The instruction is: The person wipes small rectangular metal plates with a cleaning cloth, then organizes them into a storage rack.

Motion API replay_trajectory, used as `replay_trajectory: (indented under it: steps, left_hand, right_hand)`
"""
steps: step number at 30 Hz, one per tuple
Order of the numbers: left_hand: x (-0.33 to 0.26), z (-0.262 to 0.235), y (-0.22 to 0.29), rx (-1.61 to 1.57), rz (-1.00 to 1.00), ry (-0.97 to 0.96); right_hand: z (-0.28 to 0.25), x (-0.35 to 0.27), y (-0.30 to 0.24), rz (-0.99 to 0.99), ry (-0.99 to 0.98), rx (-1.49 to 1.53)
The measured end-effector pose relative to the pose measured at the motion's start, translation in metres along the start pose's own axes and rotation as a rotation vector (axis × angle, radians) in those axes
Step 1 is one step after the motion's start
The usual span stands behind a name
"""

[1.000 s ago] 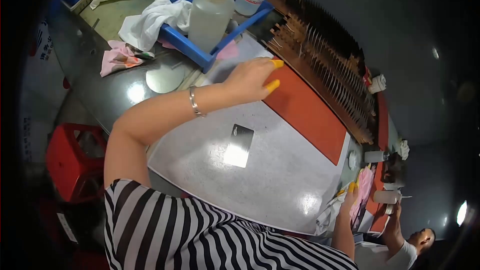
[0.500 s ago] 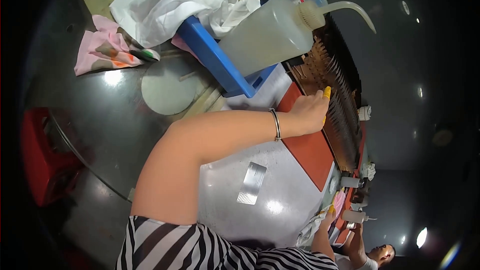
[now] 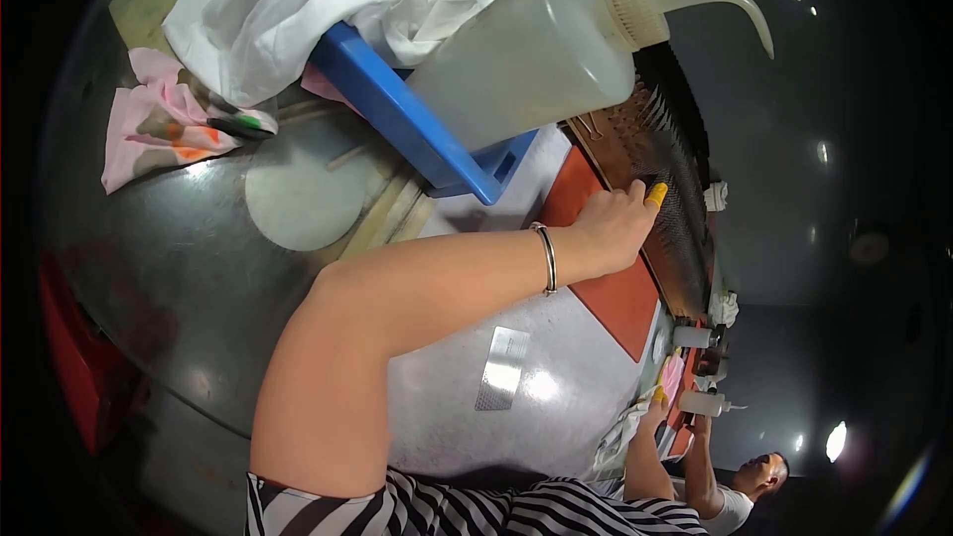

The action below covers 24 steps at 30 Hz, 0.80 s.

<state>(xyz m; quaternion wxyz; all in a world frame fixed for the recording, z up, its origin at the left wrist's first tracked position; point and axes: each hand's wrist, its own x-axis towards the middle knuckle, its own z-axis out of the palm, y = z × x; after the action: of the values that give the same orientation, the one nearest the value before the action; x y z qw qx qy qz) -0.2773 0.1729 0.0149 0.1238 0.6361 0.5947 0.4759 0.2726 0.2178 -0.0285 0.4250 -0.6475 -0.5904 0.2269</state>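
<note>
My left hand (image 3: 611, 230), with a metal bangle at the wrist, reaches to the near edge of a brown block set with rows of fine dark spikes (image 3: 670, 223). A yellow finger cover (image 3: 656, 196) shows on one fingertip. The fingers are bent together, and anything between them is hidden. Beneath the hand lies a red mat (image 3: 606, 318). Further down on the right is my right hand (image 3: 651, 412), also with a yellow finger cover, beside a pink cloth (image 3: 673, 374) and a white cloth (image 3: 620, 442). Its fingers are too small and partly covered to read.
A blue tray (image 3: 397, 109) holds a large spouted wash bottle (image 3: 531, 55), another bottle and a white cloth (image 3: 298, 15). A perforated metal plate (image 3: 502, 369) lies on the grey table (image 3: 437, 417). At left are a patterned pink cloth (image 3: 164, 129) and red stool (image 3: 84, 367). A person (image 3: 735, 496) sits lower right.
The whole view has shifted slightly, so the tray and cloths appear further left. My left hand stays at the spiked block, its fingers a little more drawn together.
</note>
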Motion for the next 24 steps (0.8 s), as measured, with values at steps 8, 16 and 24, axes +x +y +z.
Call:
replay_trajectory:
  steps: [8, 16, 24]
  left_hand:
    - [0.000, -0.020, -0.012, 0.074, -0.079, -0.012]
    - [-0.010, -0.016, -0.003, 0.152, -0.112, 0.067]
    - [-0.085, -0.082, 0.028, 0.196, -0.302, -0.251]
  right_hand:
    - [0.028, -0.023, -0.027, 0.011, 0.002, 0.109]
    - [0.026, -0.030, -0.019, 0.022, 0.009, 0.234]
    - [0.012, -0.024, 0.005, 0.004, 0.016, 0.269]
